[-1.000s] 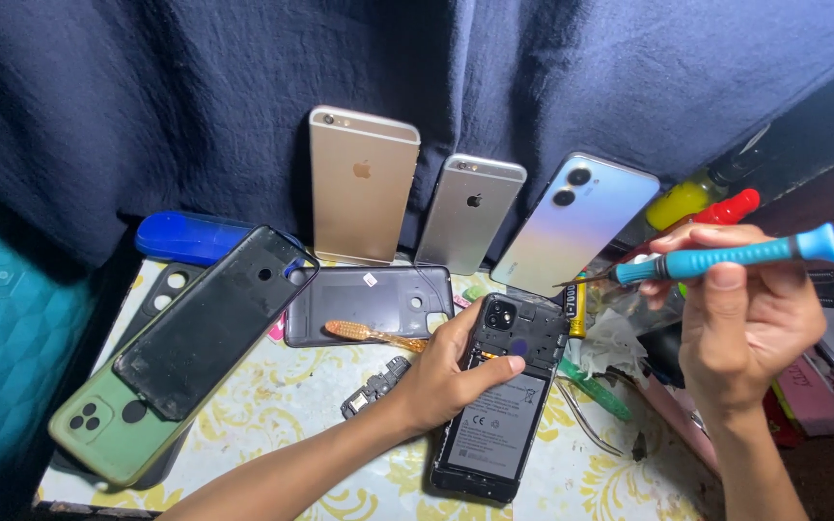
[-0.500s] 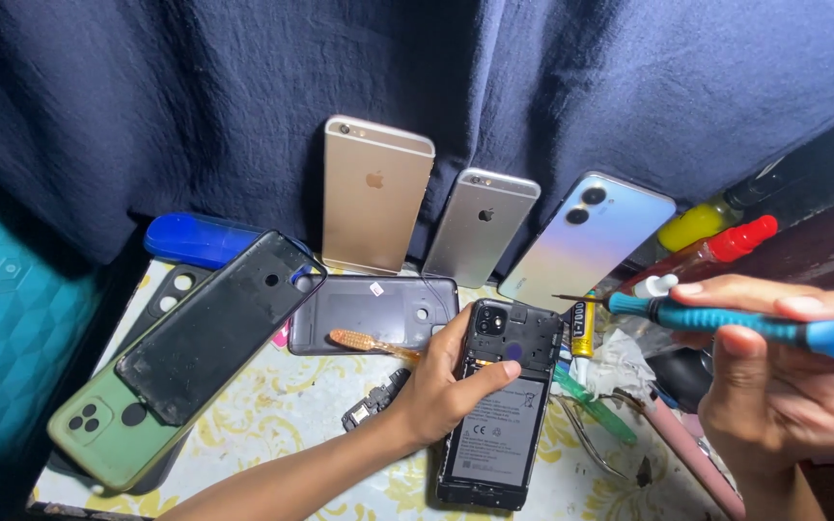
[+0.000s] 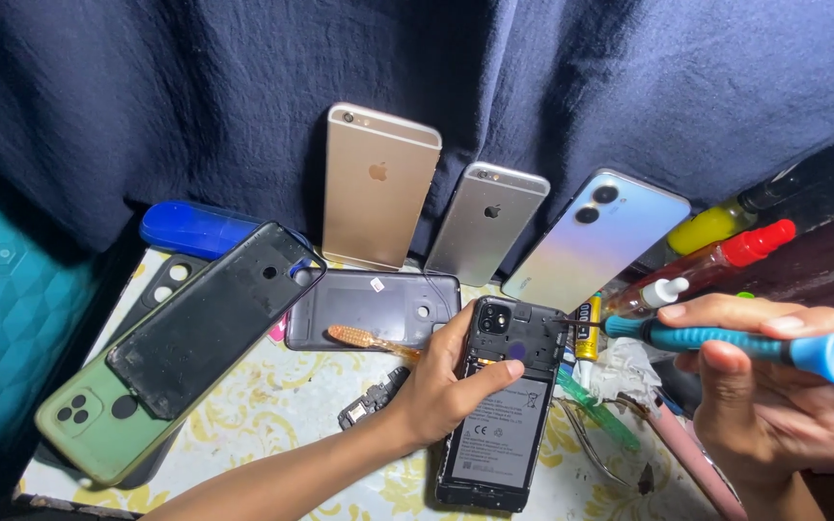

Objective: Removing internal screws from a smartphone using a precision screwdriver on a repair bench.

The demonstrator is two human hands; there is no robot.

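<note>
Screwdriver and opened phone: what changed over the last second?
The right hand lowered the blue screwdriver from raised to level, its tip now at the top edge of the opened phone. The left hand stayed gripping that phone; the other phones stayed put.

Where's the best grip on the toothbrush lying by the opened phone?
Probably the toothbrush by its translucent orange handle, from above, just left of the left hand. It lies flat across the grey back cover, bristle head pointing left and exposed; its right end runs under that hand, so the mid-handle is the free part.
</note>
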